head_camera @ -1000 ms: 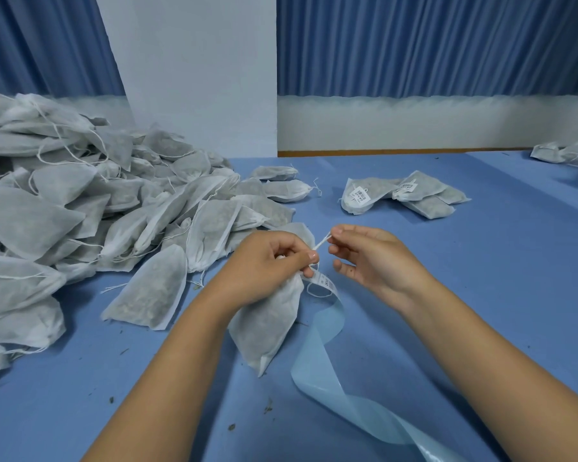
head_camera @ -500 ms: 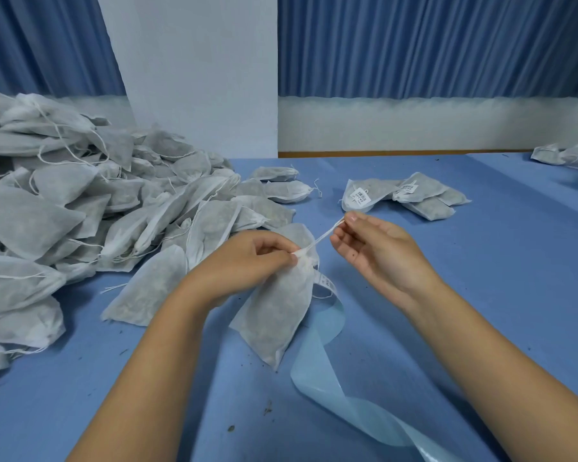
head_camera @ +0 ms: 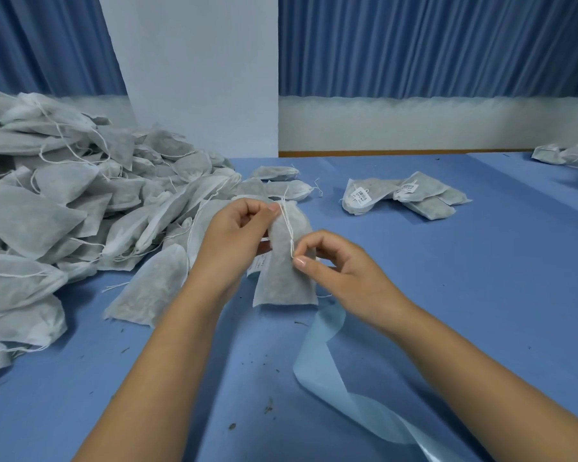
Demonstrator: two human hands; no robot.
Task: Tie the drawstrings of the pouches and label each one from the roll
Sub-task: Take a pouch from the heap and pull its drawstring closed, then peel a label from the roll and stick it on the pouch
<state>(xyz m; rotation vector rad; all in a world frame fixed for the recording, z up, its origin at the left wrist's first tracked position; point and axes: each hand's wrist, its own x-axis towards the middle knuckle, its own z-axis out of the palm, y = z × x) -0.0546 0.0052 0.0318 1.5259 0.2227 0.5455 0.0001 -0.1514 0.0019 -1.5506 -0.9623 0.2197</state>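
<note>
My left hand (head_camera: 232, 240) pinches the gathered neck of a grey-white filled pouch (head_camera: 286, 281), which hangs upright just above the table. Its white drawstring (head_camera: 288, 225) runs down the front of the pouch. My right hand (head_camera: 339, 271) pinches the string's lower end between thumb and forefinger, about halfway down the pouch. A pale blue label strip (head_camera: 324, 368) curls across the table from behind the pouch toward the lower right, with a white label (head_camera: 260, 262) showing beside my left hand.
A big heap of untied pouches (head_camera: 64, 208) fills the left of the blue table (head_camera: 481, 295). Several labelled pouches (head_camera: 404, 195) lie at the back centre-right, more pouches (head_camera: 568, 156) at the far right edge. A white wall panel (head_camera: 201, 75) stands behind.
The pouch has turned from tilted to upright. My right hand has dropped from above the neck to in front of the pouch, bringing the drawstring down along it. My left hand rose slightly.
</note>
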